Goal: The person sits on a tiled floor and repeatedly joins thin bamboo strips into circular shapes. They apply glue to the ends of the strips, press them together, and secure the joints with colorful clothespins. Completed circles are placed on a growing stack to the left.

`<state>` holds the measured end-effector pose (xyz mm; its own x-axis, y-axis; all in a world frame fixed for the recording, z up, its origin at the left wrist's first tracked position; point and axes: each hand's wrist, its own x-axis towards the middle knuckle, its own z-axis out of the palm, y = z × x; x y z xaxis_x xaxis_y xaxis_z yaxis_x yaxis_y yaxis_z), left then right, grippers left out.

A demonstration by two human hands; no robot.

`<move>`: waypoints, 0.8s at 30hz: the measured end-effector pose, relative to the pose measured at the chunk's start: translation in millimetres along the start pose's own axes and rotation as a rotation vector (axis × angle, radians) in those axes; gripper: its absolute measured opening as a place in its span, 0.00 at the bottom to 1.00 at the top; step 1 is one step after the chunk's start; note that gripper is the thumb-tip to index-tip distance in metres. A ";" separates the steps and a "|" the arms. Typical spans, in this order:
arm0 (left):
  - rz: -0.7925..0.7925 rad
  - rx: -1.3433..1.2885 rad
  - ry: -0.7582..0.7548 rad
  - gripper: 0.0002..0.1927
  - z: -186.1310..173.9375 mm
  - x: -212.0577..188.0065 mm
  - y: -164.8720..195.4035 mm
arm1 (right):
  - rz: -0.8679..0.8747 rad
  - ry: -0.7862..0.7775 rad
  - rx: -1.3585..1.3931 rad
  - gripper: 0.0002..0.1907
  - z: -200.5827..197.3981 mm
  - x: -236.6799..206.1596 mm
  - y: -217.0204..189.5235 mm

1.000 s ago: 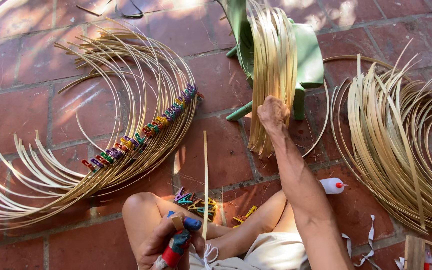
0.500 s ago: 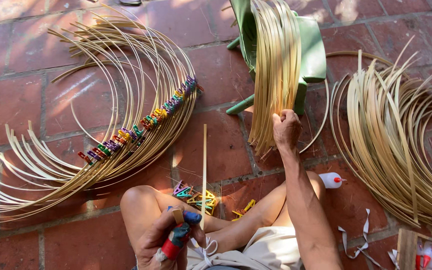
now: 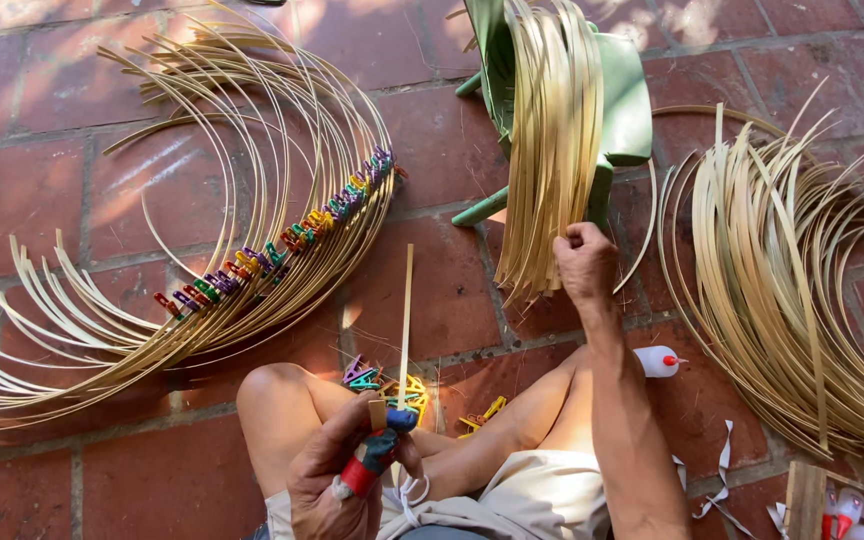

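Note:
My right hand (image 3: 584, 262) is closed on the lower ends of a hanging bundle of thin bamboo strips (image 3: 550, 130) draped over a small green plastic chair (image 3: 624, 100). My left hand (image 3: 337, 472) sits low by my knee, gripping a tool with a red and blue handle (image 3: 372, 455) together with one upright bamboo strip (image 3: 406, 315). A heap of coloured plastic clips (image 3: 387, 385) lies on the brick floor just beyond that hand.
A big fan of curved bamboo strips (image 3: 152, 290) pinned with a row of coloured clips (image 3: 282, 240) spreads at left. Another curved pile of bamboo strips (image 3: 782, 280) lies at right. A small white glue bottle (image 3: 658, 361) rests by my right forearm; more bottles (image 3: 852, 512) sit bottom right.
My right hand has slid down from the bundle's middle to its lower ends. The left hand keeps holding the tool and single strip in place.

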<state>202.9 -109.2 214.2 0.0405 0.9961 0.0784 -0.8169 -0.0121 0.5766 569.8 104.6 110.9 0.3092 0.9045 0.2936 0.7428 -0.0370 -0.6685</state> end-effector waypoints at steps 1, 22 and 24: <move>-0.014 0.033 0.028 0.25 0.3 -0.5 -1.2 | 0.013 -0.031 0.185 0.02 -10.1 3.3 -16.8; 0.051 0.375 0.192 0.18 12.0 -3.6 11.6 | -0.018 -0.952 0.808 0.09 -47.9 -71.1 -286.4; 0.067 0.302 0.197 0.17 9.6 -3.7 11.1 | -0.051 -0.939 0.797 0.09 -44.1 -74.8 -285.4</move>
<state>199.2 -113.9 228.1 -0.1429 0.9896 -0.0175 -0.6064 -0.0736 0.7918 360.9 28.8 309.9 -0.5004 0.8642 -0.0532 0.0702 -0.0208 -0.9973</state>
